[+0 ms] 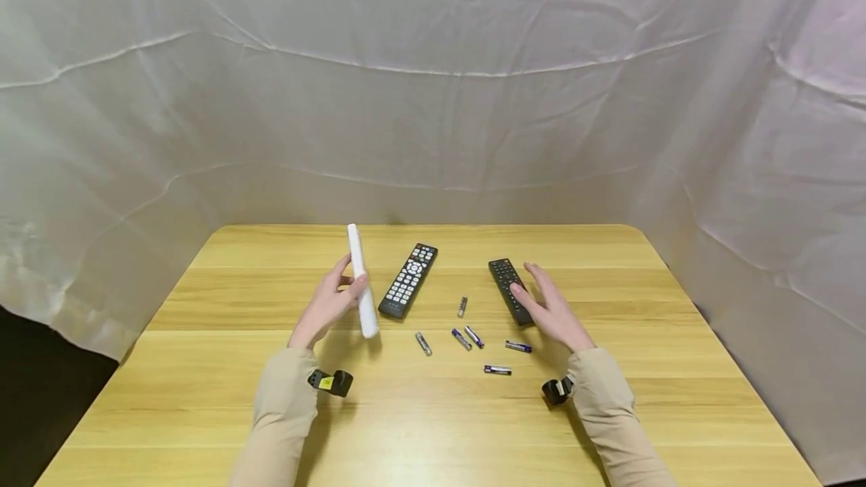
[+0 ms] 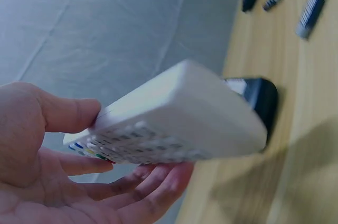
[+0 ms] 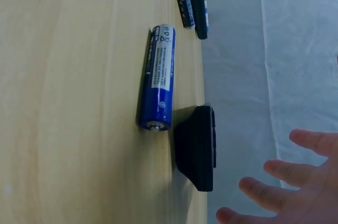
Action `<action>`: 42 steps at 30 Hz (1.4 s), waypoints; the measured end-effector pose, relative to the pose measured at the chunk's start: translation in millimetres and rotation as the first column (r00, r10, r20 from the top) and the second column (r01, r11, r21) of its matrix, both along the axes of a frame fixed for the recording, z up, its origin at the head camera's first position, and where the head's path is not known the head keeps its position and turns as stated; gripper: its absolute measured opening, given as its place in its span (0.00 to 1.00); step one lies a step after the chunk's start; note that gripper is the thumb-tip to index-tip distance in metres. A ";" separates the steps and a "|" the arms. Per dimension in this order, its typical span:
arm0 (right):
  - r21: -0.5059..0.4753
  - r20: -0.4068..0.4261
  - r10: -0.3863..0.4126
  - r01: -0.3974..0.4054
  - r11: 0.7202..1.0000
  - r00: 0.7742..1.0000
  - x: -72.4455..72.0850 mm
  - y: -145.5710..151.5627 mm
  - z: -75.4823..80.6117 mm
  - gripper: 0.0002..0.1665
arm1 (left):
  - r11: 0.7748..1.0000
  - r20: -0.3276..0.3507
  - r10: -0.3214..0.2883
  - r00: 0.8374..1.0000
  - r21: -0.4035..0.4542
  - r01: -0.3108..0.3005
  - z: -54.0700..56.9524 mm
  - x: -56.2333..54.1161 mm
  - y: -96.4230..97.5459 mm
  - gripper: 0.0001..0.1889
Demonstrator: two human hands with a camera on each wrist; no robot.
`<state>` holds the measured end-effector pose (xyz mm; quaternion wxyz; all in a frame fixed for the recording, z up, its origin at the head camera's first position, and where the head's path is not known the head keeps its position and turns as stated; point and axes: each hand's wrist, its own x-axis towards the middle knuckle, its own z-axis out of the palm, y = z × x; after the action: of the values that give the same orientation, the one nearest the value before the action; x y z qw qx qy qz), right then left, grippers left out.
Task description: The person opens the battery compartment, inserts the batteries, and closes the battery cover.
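Observation:
My left hand (image 1: 329, 305) grips a white remote control (image 1: 363, 284) between thumb and fingers, on its edge above the table. In the left wrist view the white remote's (image 2: 211, 113) buttons face the fingers and palm. My right hand (image 1: 556, 314) is spread over the right side of a black remote control (image 1: 507, 285), its thumb overlapping the buttons in the head view. From the right wrist, these fingers (image 3: 264, 195) appear straight and apart from that remote (image 3: 195, 147). Another black remote with white buttons (image 1: 409, 280) lies just right of the white one.
Several small batteries lie scattered between the hands, among them a silver-looking one (image 1: 423, 343) at the left and a blue one (image 1: 497, 370) nearest me. The wooden table (image 1: 419, 434) ends at a pale hanging cloth (image 1: 433, 126) behind and at the sides.

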<state>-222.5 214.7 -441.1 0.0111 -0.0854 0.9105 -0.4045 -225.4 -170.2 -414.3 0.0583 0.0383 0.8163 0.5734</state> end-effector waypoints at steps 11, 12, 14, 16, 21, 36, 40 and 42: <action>-0.002 -0.012 0.004 -0.004 1.000 1.000 1.6 0.3 0.1 0.43 | 0.980 0.043 -0.080 0.996 0.184 0.071 10.5 18.6 10.9 0.39; -0.002 -0.012 0.006 -0.006 1.000 1.000 1.8 0.2 0.3 0.43 | 0.978 0.044 -0.092 0.995 0.190 0.082 11.0 20.3 11.8 0.40; -0.001 -0.013 0.008 -0.008 1.000 1.000 2.3 -0.2 1.0 0.43 | 0.973 0.042 -0.119 0.992 0.202 0.109 12.0 23.4 13.6 0.41; -0.002 -0.012 0.011 -0.011 1.000 1.000 3.0 -0.7 1.8 0.43 | 0.969 0.039 -0.139 0.990 0.212 0.127 13.0 25.9 15.7 0.41; -0.010 -0.015 0.014 -0.014 1.000 1.000 4.0 -1.3 2.4 0.42 | 0.966 0.038 -0.158 0.987 0.213 0.146 14.5 31.7 19.5 0.41; -0.025 -0.020 0.020 -0.021 0.999 1.000 9.9 -5.1 7.2 0.43 | 0.943 0.079 -0.208 0.975 0.282 0.179 11.9 32.7 26.9 0.37; -0.019 -0.035 0.029 -0.029 0.999 0.999 11.5 -7.7 8.6 0.42 | 0.940 0.083 -0.205 0.975 0.295 0.172 12.8 32.7 29.5 0.36; -0.015 -0.038 0.030 -0.031 0.999 0.999 12.1 -9.1 8.9 0.42 | 0.941 0.089 -0.194 0.977 0.299 0.160 12.9 32.8 31.2 0.35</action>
<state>-210.5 205.7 -432.3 -0.0007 -0.1070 0.9059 -0.4097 -192.7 -139.0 -401.4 0.1511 0.0860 0.7118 0.6805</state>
